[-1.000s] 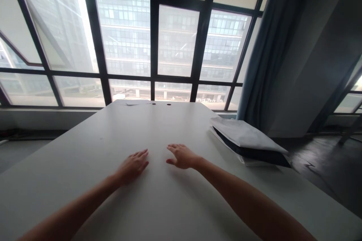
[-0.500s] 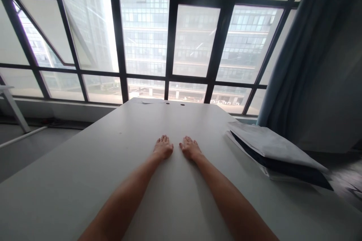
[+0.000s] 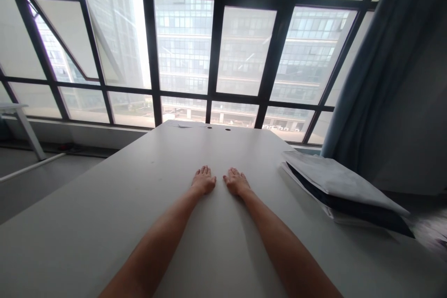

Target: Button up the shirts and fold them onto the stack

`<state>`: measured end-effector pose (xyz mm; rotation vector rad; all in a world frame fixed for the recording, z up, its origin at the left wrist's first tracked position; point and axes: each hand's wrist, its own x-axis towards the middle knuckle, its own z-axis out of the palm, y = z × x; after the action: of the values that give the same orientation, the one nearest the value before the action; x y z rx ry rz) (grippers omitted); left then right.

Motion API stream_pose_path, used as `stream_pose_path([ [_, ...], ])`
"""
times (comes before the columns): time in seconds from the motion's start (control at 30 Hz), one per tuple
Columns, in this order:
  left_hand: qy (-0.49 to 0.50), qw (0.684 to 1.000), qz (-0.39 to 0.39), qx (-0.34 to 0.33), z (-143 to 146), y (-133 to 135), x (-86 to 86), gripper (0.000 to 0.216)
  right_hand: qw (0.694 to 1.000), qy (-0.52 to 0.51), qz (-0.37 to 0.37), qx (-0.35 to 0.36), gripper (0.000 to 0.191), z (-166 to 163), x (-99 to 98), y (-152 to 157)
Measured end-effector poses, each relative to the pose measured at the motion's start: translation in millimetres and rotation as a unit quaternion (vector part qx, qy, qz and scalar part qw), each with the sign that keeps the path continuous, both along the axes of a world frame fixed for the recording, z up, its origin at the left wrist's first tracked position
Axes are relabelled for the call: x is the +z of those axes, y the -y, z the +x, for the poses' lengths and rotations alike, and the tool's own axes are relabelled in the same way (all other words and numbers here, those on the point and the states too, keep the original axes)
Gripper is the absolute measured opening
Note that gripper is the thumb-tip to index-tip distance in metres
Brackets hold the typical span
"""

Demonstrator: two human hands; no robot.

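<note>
My left hand (image 3: 203, 180) and my right hand (image 3: 236, 182) lie palm down near the middle of a white table (image 3: 104, 205), a small gap between their fingertips. Both hold nothing, and their fingers point toward the far end of the table. The nearest object to my right hand is a folded stack of white sheet and dark navy fabric (image 3: 344, 191) on the table's right side, well apart from it.
A scrap of white paper (image 3: 181, 125) and small dark holes (image 3: 227, 129) lie at the far end of the table. Behind it stands a large dark-framed window (image 3: 216, 51). A blue-grey curtain (image 3: 363, 70) hangs at right, and grey floor (image 3: 45, 181) shows at left.
Both hands have drawn back and come closer together, now lying straight and flat. The view has turned left, so the stack appears further right.
</note>
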<state>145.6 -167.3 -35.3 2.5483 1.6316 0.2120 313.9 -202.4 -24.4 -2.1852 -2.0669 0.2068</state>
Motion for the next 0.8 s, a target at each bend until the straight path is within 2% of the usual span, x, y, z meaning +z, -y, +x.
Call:
stream_pose_path([
  [0.47,-0.014,1.000,-0.002,0.003,-0.5,5.4,6.3,0.067,1.000,0.002,0.013,-0.001,0.066,-3.8,3.6,6.5],
  [0.63,-0.018,1.000,-0.014,-0.014,-8.3,21.2,11.1,0.067,0.999,0.015,0.031,0.022,0.059,-12.1,8.0,40.0],
  [0.73,-0.024,0.999,-0.014,-0.037,-18.9,37.6,12.0,0.068,0.995,0.025,0.040,0.085,0.055,-7.3,17.1,69.0],
  [0.8,-0.030,0.998,-0.012,-0.050,-27.0,49.6,12.0,0.068,0.992,0.016,0.022,0.126,0.049,9.5,30.5,87.7],
])
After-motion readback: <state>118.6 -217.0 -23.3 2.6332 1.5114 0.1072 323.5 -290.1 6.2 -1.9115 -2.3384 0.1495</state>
